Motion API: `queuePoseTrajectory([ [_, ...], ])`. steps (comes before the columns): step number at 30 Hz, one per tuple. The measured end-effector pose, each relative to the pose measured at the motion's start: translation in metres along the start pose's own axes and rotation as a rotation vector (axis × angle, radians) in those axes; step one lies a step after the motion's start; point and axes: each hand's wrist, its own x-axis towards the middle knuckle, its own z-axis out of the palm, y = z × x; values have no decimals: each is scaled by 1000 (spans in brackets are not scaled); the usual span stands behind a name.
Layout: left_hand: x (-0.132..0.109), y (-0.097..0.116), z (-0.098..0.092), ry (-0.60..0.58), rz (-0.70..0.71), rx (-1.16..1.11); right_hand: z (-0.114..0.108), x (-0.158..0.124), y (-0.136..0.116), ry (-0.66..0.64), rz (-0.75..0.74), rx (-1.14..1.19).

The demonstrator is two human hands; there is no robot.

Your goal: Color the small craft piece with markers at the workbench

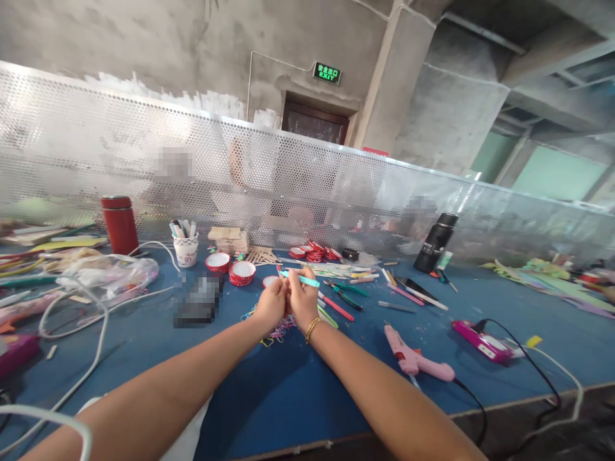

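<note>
My right hand (302, 299) is closed around a turquoise marker pen (310, 281), its tip pointing left. Pressed up against it, my left hand (271, 302) is closed in a pinch; a small red bit shows above its fingers, but what it holds is mostly hidden. Under both hands lies a pile of colourful paper clips (280, 331). Just behind the left hand is a round red-rimmed piece (269, 281), partly covered. More red-rimmed round pieces (241, 273) sit to the left. Right of my hands are pliers (342, 294) and a red pen (339, 308).
A pink glue gun (416, 360) lies at right, near a purple power strip (483, 341). A black bottle (435, 243), a red flask (119, 225) and a paper cup of pens (185, 250) stand toward the perforated metal divider (216, 166). White cable (100, 339) loops across the left.
</note>
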Motion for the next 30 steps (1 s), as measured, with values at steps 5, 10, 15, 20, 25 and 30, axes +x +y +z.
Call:
queuePoseTrajectory([
  [5, 0, 1, 0, 7, 16, 20, 0, 0, 1, -5, -5, 4],
  [10, -1, 2, 0, 2, 8, -5, 0, 1, 4, 2, 7, 30],
  [15, -1, 4, 1, -2, -7, 25, 1, 3, 4, 23, 43, 60],
  [20, -2, 3, 1, -11, -30, 3, 1, 2, 0, 36, 83, 58],
  [25, 0, -1, 1, -2, -21, -35, 1, 1, -1, 30, 87, 65],
  [30, -1, 0, 1, -8, -6, -26, 1, 1, 1, 38, 95, 72],
])
